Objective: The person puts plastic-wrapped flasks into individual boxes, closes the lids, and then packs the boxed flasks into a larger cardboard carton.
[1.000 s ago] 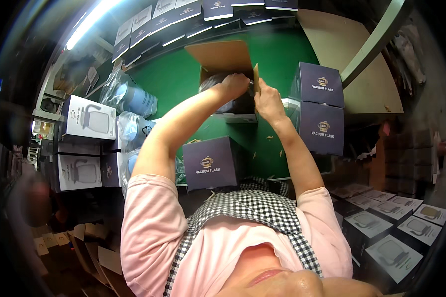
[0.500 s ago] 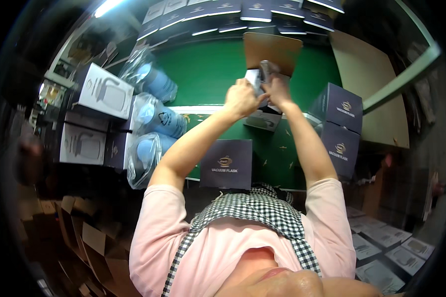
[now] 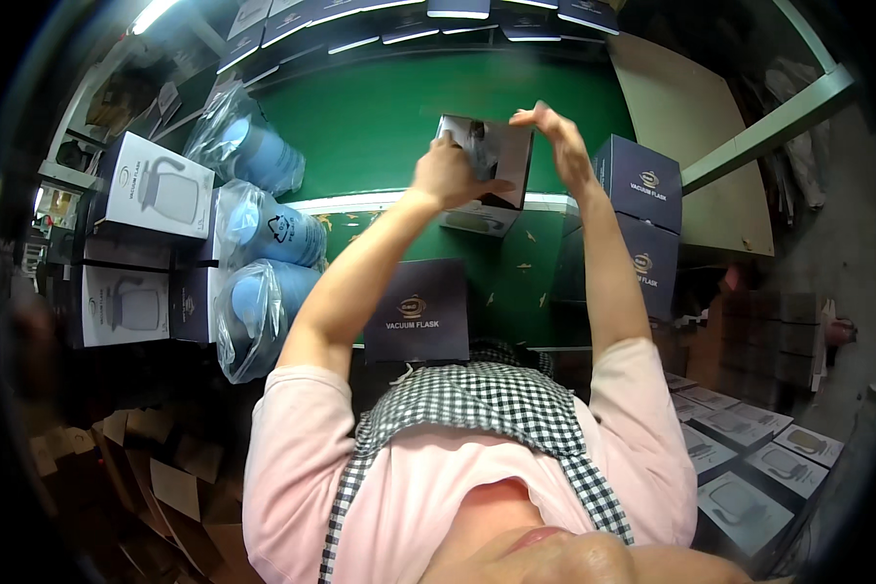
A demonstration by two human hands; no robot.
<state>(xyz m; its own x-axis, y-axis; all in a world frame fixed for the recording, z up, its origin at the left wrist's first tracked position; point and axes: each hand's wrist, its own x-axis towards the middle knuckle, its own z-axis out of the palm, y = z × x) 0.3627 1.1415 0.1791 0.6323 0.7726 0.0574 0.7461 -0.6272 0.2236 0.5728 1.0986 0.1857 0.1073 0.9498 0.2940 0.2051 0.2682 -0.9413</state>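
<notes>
**Left grip [image 3: 448,177] steadies, right grip [image 3: 565,148] keeps light**

The box [image 3: 479,220] sits under the left grip and just left of the right one, on the green tabletop [image 3: 555,88]. The left grip lies spread over the box's left side and top, its thumb reaching right, apart from the fingers; whether it pinches anything cannot be told. The right grip is loosely spread with nothing seen in it, its fingertips close to the far right corner; contact is unclear. Glare and the left grip leave it uncertain how far the top is closed.

Handled well, the left grip would brace the box with a broad, even hold, since a hard thumb could dent thin card. The right grip would do best to work flat-fingered along the edge, square to the walls, so that no panel buckles or catches.

Both elbows need care: nearer the body than the left grip stands a dark blue box [image 3: 416,311], bagged blue flasks [image 3: 277,230] lie to its left, and stacked dark boxes [image 3: 638,185] rise beside the right forearm. A wide swing could knock any of them.
</notes>
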